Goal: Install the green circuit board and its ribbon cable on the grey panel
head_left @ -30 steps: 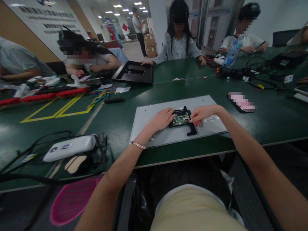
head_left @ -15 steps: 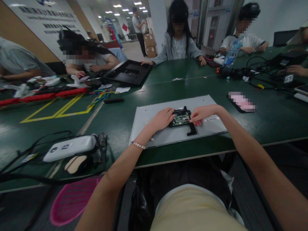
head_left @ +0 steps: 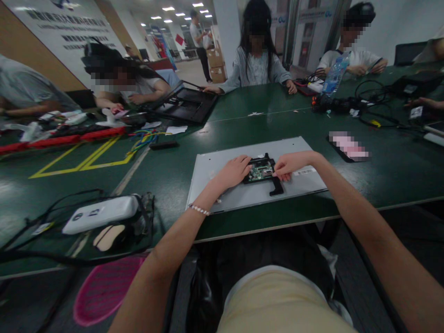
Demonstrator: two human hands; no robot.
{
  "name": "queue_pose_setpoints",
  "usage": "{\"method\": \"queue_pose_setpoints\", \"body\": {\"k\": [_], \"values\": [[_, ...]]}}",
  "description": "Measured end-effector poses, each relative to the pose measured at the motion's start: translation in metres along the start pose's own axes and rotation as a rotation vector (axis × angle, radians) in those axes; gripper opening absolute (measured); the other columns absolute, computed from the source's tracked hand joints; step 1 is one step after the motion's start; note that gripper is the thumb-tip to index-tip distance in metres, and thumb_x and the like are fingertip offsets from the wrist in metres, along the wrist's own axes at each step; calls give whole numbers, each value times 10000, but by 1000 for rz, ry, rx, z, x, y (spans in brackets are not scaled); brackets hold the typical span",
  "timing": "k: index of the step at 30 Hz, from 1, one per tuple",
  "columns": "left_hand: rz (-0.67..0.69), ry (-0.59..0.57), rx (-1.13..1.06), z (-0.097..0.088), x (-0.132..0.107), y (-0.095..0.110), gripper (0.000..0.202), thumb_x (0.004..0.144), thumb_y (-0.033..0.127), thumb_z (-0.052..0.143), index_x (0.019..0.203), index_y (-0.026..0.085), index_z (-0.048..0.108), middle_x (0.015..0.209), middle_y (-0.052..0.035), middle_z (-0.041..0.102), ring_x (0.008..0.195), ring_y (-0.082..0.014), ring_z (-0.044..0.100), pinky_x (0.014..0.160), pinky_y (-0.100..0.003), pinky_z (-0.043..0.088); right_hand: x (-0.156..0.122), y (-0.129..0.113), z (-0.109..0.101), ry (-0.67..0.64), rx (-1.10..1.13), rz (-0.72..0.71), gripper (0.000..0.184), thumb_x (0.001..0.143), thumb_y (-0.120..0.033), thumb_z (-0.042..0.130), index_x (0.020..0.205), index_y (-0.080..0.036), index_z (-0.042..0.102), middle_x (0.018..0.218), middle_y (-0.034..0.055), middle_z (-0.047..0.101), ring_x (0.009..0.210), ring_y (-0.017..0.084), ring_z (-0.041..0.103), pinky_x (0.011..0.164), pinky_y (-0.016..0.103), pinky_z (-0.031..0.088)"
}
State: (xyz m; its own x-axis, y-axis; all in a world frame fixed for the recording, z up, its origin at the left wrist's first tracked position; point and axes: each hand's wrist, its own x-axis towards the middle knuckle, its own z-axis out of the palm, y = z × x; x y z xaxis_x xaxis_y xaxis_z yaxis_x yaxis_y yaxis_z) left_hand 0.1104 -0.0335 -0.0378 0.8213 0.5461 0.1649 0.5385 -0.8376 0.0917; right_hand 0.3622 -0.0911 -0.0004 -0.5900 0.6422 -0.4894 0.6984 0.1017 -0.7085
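A flat grey panel (head_left: 236, 201) lies on the table before me. On its middle sits a black plastic bracket (head_left: 276, 187) around a green circuit board (head_left: 258, 173). My left hand (head_left: 233, 172) grips the bracket's left side, fingers bent over its edge. At the board's right edge, my right hand (head_left: 290, 164) is closed in a pinch; what lies between its fingertips is hidden. A white barcode label (head_left: 304, 172) shows on the panel, right of that hand.
A pink-screened phone (head_left: 348, 147) lies to the right. At left are a white device (head_left: 102, 213), a computer mouse (head_left: 109, 237) and black cables. A pink basket (head_left: 104, 289) is below the table edge. Across the table, a co-worker's hand touches a large black frame (head_left: 187, 104).
Both my hands stay in almost the same place on the bracket and board. Across the table, the large black frame has tipped, its far edge higher.
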Motion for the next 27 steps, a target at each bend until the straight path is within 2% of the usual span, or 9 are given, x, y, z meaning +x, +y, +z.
{"method": "queue_pose_setpoints", "body": {"k": [27], "values": [[12, 16, 12, 1, 0, -1, 431, 998, 353, 247, 1341, 147, 408, 1321, -125, 496, 1199, -226, 488, 1003, -371, 391, 3, 4, 1, 35, -72, -31, 481, 786, -609, 543, 709, -143, 634, 748, 78, 691, 652, 159, 617, 639, 288, 464]]}}
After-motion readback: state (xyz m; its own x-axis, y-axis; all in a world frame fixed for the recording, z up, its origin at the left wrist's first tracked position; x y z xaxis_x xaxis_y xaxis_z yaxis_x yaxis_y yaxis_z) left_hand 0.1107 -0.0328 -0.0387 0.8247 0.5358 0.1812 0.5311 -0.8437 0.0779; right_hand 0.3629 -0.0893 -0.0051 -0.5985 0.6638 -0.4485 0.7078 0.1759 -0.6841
